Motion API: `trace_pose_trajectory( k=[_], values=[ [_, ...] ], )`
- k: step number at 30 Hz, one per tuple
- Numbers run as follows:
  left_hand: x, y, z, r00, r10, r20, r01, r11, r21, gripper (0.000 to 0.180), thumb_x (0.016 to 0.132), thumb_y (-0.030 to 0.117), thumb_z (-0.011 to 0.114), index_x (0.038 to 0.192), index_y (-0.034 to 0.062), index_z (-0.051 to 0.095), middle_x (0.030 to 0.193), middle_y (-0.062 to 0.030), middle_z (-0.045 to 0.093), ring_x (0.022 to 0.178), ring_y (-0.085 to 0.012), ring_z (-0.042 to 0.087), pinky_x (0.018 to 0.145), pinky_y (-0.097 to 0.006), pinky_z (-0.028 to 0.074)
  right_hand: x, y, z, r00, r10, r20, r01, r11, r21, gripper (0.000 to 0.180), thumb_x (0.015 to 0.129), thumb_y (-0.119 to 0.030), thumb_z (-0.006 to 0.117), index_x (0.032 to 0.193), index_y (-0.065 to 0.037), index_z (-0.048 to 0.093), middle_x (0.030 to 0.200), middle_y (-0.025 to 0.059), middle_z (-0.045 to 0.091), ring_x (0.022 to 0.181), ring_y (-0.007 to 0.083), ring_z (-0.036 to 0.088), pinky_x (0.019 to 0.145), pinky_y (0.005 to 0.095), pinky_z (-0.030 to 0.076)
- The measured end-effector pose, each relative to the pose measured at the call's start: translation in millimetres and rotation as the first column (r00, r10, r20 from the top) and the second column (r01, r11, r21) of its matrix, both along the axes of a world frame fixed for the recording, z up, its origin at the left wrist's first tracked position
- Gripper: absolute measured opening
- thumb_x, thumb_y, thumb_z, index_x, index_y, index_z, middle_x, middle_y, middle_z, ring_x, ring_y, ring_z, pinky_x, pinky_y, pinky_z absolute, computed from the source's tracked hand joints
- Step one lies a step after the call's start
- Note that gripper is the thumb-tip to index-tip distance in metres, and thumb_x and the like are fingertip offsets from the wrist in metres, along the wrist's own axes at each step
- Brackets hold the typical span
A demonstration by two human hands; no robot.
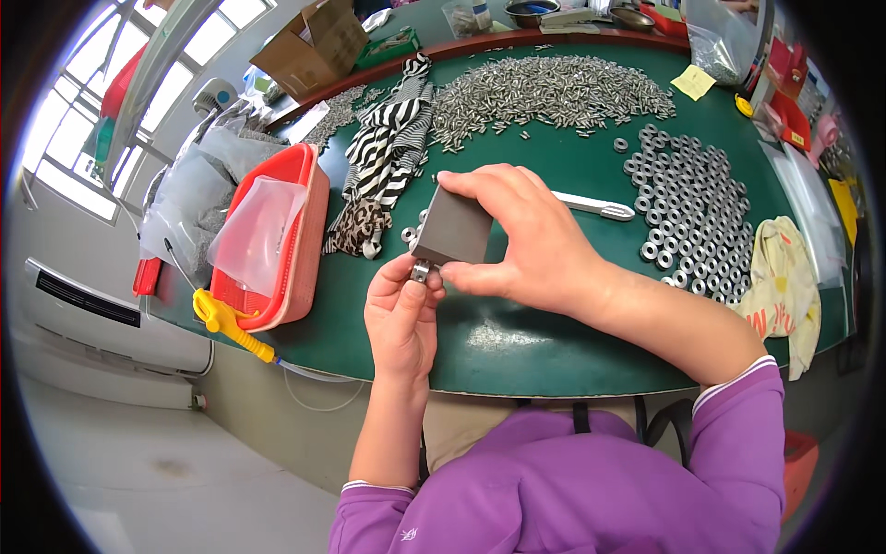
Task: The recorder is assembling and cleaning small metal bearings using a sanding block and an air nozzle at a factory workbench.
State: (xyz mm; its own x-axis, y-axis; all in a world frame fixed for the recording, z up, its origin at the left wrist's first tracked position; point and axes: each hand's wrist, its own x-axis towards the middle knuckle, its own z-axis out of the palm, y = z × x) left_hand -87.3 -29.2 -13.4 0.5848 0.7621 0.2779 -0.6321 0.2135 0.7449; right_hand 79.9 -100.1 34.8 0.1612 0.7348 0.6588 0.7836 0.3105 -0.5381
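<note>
Holding item: small silver metal ring [421, 270], pinched in left hand [401, 314] fingers just above green desk [517, 337]. Right hand [526, 240] fingers clamp dark grey rectangular block [452, 227] directly over it, touching. Advice: keep block level, ring seated squarely beneath. Nearby: spread of silver metal rings [688, 208], heap of silver pins [544, 92].

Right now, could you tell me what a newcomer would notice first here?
At the centre, the right hand grips a dark grey block while the left hand pinches a small metal part beneath it. Behind them on the green table lie a heap of metal pins and, to the right, rows of metal rings.
</note>
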Motion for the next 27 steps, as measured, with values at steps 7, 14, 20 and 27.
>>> trace_pose_trajectory(
  k=[7, 14, 20, 27],
  values=[
    [3.1, 2.3, -1.0, 0.993, 0.068, -0.1, -0.067, 0.998, 0.02, 0.026, 0.089, 0.01, 0.053, 0.115, 0.0034, 0.05, 0.104, -0.0094, 0.06, 0.094, -0.0182, 0.06, 0.081, -0.029, 0.049, -2.0, 1.3, 2.3, 0.995, 0.101, 0.005, -0.101, 0.995, -0.023, 0.067, 0.062, -0.028, 0.073, 0.121, -0.006, 0.049, 0.108, 0.0132, 0.054, 0.101, 0.0306, 0.051, 0.089, 0.0383, 0.041],
    [-0.4, -0.8, 3.7, 0.997, 0.046, -0.066, -0.046, 0.999, -0.008, 0.031, 0.083, 0.007, 0.063, 0.111, -0.0001, 0.052, 0.105, -0.0096, 0.06, 0.093, -0.0163, 0.06, 0.083, -0.03, 0.049, -3.0, 5.5, 5.3, 0.997, 0.071, -0.006, -0.071, 0.997, 0.017, 0.063, 0.06, -0.033, 0.072, 0.114, -0.005, 0.054, 0.103, 0.0131, 0.055, 0.097, 0.0309, 0.05, 0.085, 0.0392, 0.043],
    [0.6, -2.9, 6.1, 0.998, 0.057, -0.024, -0.058, 0.998, -0.038, 0.03, 0.082, 0.01, 0.064, 0.11, 0.0015, 0.055, 0.107, -0.0112, 0.061, 0.096, -0.0185, 0.06, 0.082, -0.031, 0.051, -16.2, -3.7, 6.9, 0.973, 0.227, 0.046, -0.228, 0.974, 0.014, 0.065, 0.061, -0.036, 0.071, 0.116, -0.006, 0.052, 0.105, 0.0147, 0.053, 0.099, 0.0321, 0.05, 0.085, 0.0416, 0.043],
    [-2.4, 6.0, -1.3, 1.0, -0.014, 0.023, 0.013, 1.0, 0.016, 0.031, 0.086, 0.003, 0.057, 0.116, 0.0021, 0.05, 0.106, -0.0076, 0.057, 0.09, -0.0145, 0.056, 0.079, -0.025, 0.047, 19.1, 9.3, 0.8, 1.0, -0.012, 0.01, 0.012, 0.999, -0.032, 0.063, 0.062, -0.029, 0.072, 0.117, -0.005, 0.053, 0.106, 0.0123, 0.056, 0.1, 0.0294, 0.051, 0.088, 0.0375, 0.041]
  ],
)
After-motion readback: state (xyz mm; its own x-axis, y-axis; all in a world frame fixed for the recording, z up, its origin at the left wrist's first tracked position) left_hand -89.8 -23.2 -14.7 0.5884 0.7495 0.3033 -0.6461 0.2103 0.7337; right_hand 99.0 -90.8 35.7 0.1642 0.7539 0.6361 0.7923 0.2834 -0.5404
